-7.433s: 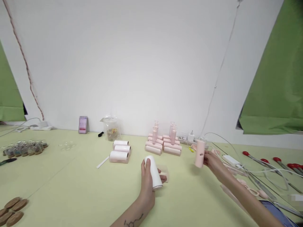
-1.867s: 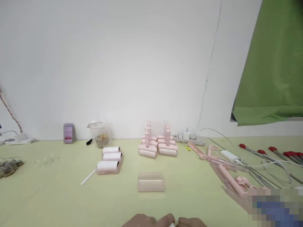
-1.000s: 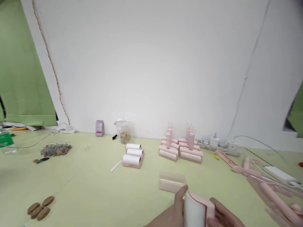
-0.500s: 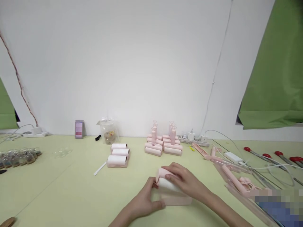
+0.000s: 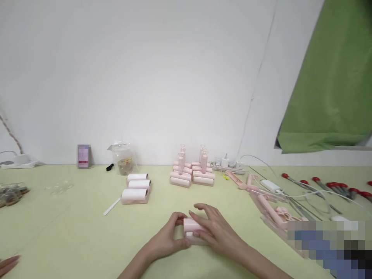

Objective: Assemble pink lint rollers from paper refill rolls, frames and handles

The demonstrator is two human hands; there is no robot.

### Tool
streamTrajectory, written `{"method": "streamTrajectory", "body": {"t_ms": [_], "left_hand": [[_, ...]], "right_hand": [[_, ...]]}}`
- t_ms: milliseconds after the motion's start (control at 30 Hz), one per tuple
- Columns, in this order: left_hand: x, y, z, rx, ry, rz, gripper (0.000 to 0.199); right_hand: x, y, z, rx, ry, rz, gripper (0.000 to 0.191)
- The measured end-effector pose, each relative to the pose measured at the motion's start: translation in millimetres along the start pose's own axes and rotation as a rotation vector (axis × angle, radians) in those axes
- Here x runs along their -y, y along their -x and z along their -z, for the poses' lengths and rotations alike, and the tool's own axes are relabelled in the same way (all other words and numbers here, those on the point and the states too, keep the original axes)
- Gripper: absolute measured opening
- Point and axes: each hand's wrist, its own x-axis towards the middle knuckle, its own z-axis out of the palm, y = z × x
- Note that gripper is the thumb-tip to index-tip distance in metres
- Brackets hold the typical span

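Observation:
A pink and white lint roller (image 5: 192, 224) lies on the table in front of me, its white roll partly hidden under my fingers. My left hand (image 5: 170, 238) grips its left end, the thumb low at the front and the fingers curled behind. My right hand (image 5: 213, 232) lies across the right part, with thumb and fingers on it and some fingers raised. Beyond the hands stand several pink lint rollers (image 5: 180, 180) with upright handles. To their left, 3 white rolls in pink holders (image 5: 134, 197) sit in a column.
A white strip (image 5: 112, 206) lies left of the rolls. Behind are a clear bag (image 5: 124, 161) and a phone (image 5: 84, 157). Pink parts (image 5: 270, 209), cables and red-tipped tools (image 5: 316, 180) spread along the right. Another person's fingertips (image 5: 10, 263) show at the lower left.
The pink upper part and white roll have come down onto the clear base, so the lint roller sits lower. My right hand has flattened over it. The view has shifted right.

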Motion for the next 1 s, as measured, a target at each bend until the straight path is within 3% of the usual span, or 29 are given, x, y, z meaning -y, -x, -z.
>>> {"method": "streamTrajectory", "body": {"t_ms": [100,267,333,433,600,767,867,1000], "left_hand": [[0.3,-0.4,0.9,0.003,-0.043,0.027,0.051],[-0.8,0.1,2.2,0.039,-0.061,0.028,0.047],[-1.1,0.8,3.4,0.065,-0.082,0.045,0.047],[-1.5,1.4,5.5,0.100,-0.097,0.060,0.050],[-1.5,0.5,6.1,0.109,-0.085,0.051,0.050],[-1.6,1.4,4.3,0.095,-0.074,0.038,0.048],[-3.1,2.5,3.9,0.096,-0.083,0.051,0.052],[-6.4,3.0,3.4,0.072,-0.124,0.008,0.060]], "right_hand": [[-26.7,-2.5,24.7,-0.082,0.159,-0.145,0.039],[-104.4,-18.1,80.1,-0.058,0.432,-0.484,0.022],[-128.9,-20.9,89.5,-0.017,0.481,-0.589,0.018],[-146.7,-15.3,89.8,0.052,0.509,-0.728,0.023],[-146.2,8.3,75.5,0.140,0.505,-0.854,0.024],[-135.1,13.0,79.1,0.147,0.404,-0.842,0.016],[-111.8,4.3,86.9,0.091,0.243,-0.728,0.017],[-56.2,-7.5,79.3,0.090,-0.090,-0.460,0.018]]}}
